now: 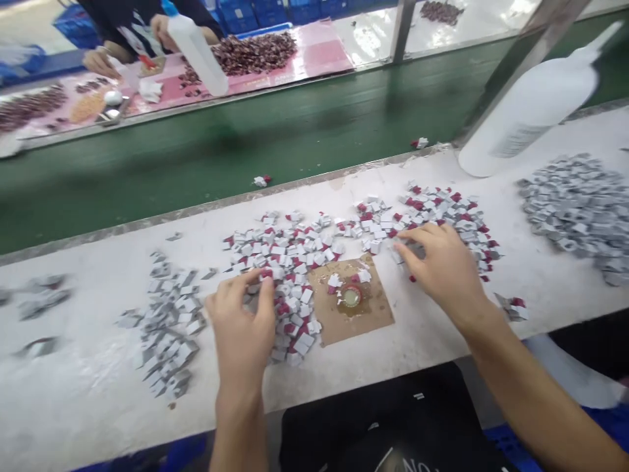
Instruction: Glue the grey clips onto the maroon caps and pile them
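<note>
The grey-and-red pieces [278, 250] look matt plastic, the bottle [533, 108] smooth plastic, the square [366, 324] cardboard.

1. Looks forward and down from the head, over the near table [73, 406].
2. Sits close above left hand [242, 311] and right hand [441, 261], with shirt [378, 419] nearest.
3. Reaches past the green strip [319, 131] to the far table [371, 36] and, at far left, a co-worker [111, 19].
4. Leans sideways, slanting both tables up to the right.
</note>
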`<state>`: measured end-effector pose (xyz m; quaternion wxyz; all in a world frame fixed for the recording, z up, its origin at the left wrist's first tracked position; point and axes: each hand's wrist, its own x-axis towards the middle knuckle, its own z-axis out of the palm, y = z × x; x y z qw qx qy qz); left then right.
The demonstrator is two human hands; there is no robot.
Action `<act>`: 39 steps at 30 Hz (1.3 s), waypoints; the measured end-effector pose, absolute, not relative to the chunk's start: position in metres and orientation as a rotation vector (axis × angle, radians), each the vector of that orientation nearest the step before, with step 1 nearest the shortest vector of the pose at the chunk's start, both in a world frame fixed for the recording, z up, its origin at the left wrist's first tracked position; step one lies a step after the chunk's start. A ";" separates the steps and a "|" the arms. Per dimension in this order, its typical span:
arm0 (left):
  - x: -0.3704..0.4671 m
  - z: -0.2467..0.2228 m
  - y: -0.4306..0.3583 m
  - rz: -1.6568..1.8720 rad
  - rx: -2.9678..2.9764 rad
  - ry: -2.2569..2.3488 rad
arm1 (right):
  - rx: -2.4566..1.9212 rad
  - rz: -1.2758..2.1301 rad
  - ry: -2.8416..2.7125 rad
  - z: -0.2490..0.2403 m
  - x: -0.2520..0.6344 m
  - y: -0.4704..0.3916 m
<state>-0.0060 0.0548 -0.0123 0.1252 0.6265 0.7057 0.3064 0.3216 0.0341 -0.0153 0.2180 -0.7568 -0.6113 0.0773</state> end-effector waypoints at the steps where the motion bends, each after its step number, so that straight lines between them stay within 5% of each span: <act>1: -0.006 -0.012 0.051 0.888 1.829 2.050 | -2.115 0.218 -1.689 -0.016 0.320 0.036; 14: -0.099 -0.011 0.015 0.642 1.547 2.609 | -2.015 0.572 -1.350 0.006 0.316 -0.020; 28: -0.086 0.001 0.016 0.626 1.552 2.269 | -1.790 0.764 -1.622 -0.027 0.307 -0.057; 39: -0.075 0.024 0.112 0.722 1.591 2.231 | -1.782 0.666 -1.719 -0.027 0.321 -0.049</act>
